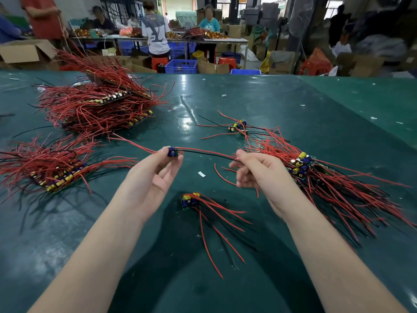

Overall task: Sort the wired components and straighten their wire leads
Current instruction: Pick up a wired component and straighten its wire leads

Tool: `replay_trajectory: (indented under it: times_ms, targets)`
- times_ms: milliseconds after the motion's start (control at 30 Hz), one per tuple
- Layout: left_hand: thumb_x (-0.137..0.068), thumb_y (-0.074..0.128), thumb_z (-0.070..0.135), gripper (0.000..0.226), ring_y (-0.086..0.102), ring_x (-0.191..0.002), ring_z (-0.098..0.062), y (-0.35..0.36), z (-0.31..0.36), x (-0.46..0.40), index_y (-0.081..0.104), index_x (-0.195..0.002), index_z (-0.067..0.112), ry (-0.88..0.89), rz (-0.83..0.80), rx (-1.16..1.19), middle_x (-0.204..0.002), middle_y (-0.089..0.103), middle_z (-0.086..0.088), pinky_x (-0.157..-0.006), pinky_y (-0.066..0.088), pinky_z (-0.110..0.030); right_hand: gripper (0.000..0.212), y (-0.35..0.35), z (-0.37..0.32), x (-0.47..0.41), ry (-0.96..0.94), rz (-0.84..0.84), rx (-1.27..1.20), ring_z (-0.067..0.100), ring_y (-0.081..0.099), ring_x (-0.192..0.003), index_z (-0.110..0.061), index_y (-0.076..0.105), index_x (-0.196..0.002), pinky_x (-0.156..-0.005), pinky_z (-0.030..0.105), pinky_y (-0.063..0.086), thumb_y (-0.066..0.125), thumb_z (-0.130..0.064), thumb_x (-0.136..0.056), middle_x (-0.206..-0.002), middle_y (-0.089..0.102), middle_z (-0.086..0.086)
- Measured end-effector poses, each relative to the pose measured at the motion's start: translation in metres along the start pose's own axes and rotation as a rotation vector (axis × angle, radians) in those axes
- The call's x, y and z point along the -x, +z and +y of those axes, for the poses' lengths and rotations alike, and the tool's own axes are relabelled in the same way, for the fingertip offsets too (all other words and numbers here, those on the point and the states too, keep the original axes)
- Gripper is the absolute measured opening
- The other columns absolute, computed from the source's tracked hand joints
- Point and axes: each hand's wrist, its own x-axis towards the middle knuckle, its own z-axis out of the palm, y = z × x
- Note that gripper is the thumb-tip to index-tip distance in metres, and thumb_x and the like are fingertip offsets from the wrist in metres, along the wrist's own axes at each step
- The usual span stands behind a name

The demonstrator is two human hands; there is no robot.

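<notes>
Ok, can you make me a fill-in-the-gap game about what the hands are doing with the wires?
1. The left hand pinches a small ____ component between its fingertips.
2. The right hand pulls on a wire lead whose colour is ____.
3. The table cover under everything is ____.
4. Most wires in the big pile at the far left are ____.

Missing words: blue; black; green; red
</notes>
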Motion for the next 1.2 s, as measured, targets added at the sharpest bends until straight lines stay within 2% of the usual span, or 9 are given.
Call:
replay_trajectory:
  times_ms: [67,133,267,433,667,800,900,1067,1200]
  targets:
    - [-0.092,0.057,0.001,0.019,0.070,-0.065,-0.015,0.000,-0.001,0.001,0.061,-0.073,-0.001,-0.023,0.021,0.027,-0.067,0.067,-0.007,-0.067,0.058,-0.022,0.023,0.003,-0.001,0.001,-0.003,-0.021,-0.067,0.010,0.061,-0.053,-0.016,0.070,-0.084,-0.058,0.021,0.053,0.066,-0.039,-0.083,-0.062,0.067,-0.001]
    - [-0.091,0.058,0.001,0.028,0.070,-0.064,-0.015,0.001,-0.001,0.002,0.065,-0.064,0.000,-0.029,0.031,0.041,-0.066,0.067,-0.007,-0.070,0.059,-0.023,0.042,0.004,-0.001,0.003,0.009,-0.080,-0.192,0.010,0.064,-0.057,-0.016,0.068,-0.096,-0.060,0.021,0.054,0.073,-0.043,-0.065,-0.071,0.070,0.000]
    - [-0.091,0.058,0.001,0.028,0.071,-0.066,-0.015,0.004,-0.005,0.004,0.064,-0.064,0.000,-0.042,0.030,0.076,-0.066,0.067,-0.008,-0.077,0.058,-0.026,0.056,0.008,0.003,0.005,0.007,-0.210,-0.324,0.015,0.068,-0.066,-0.013,0.059,-0.117,-0.064,0.023,0.055,0.082,-0.014,-0.066,-0.083,0.072,0.004]
    - [-0.091,0.058,0.003,0.010,0.071,-0.078,-0.019,0.007,-0.010,0.005,0.059,-0.081,0.000,-0.105,0.029,0.170,-0.074,0.065,-0.009,-0.077,0.059,-0.027,0.074,0.018,0.009,0.006,0.032,-0.113,-0.484,0.020,0.070,-0.068,-0.015,0.047,-0.128,-0.065,0.026,0.056,0.074,-0.003,-0.061,-0.084,0.072,0.010]
    - [-0.078,0.066,0.005,0.009,0.073,-0.080,-0.022,0.007,-0.020,0.007,0.065,-0.072,-0.002,-0.163,-0.056,0.093,-0.075,0.069,-0.011,-0.070,0.059,-0.025,0.047,0.031,0.012,0.010,-0.001,-0.127,-0.524,0.017,0.069,-0.068,-0.007,0.064,-0.113,-0.066,0.023,0.056,0.072,-0.012,-0.067,-0.086,0.067,0.010]
    - [-0.070,0.070,0.011,0.017,0.072,-0.085,-0.018,0.003,-0.029,0.007,0.067,-0.084,0.002,-0.123,-0.103,-0.050,-0.083,0.072,-0.010,-0.069,0.057,-0.021,0.031,0.034,0.016,0.010,-0.083,-0.043,-0.477,0.018,0.068,-0.070,-0.006,0.070,-0.100,-0.068,0.024,0.056,0.071,-0.017,-0.072,-0.084,0.071,0.007]
    - [-0.077,0.068,0.009,0.017,0.072,-0.083,-0.015,0.002,-0.035,0.008,0.066,-0.092,0.002,-0.046,-0.103,-0.143,-0.087,0.072,-0.008,-0.072,0.056,-0.020,0.012,0.035,0.020,0.010,-0.169,0.054,-0.370,0.021,0.068,-0.071,-0.005,0.073,-0.095,-0.068,0.026,0.056,0.064,-0.007,-0.087,-0.082,0.071,0.010]
    - [-0.085,0.064,0.005,0.010,0.072,-0.081,-0.013,0.003,-0.034,0.009,0.065,-0.093,0.000,-0.039,-0.086,-0.128,-0.085,0.073,-0.006,-0.071,0.056,-0.020,0.013,0.031,0.018,0.011,-0.239,0.088,-0.298,0.022,0.070,-0.067,-0.005,0.073,-0.087,-0.067,0.027,0.057,0.064,0.004,-0.086,-0.074,0.071,0.011]
    - [-0.085,0.063,0.005,0.010,0.071,-0.079,-0.012,0.005,-0.034,0.011,0.065,-0.094,0.000,-0.039,-0.087,-0.125,-0.084,0.072,-0.006,-0.071,0.057,-0.019,0.010,0.033,0.016,0.010,-0.220,0.116,-0.300,0.023,0.071,-0.067,-0.004,0.073,-0.086,-0.066,0.028,0.058,0.063,-0.005,-0.089,-0.079,0.073,0.010]
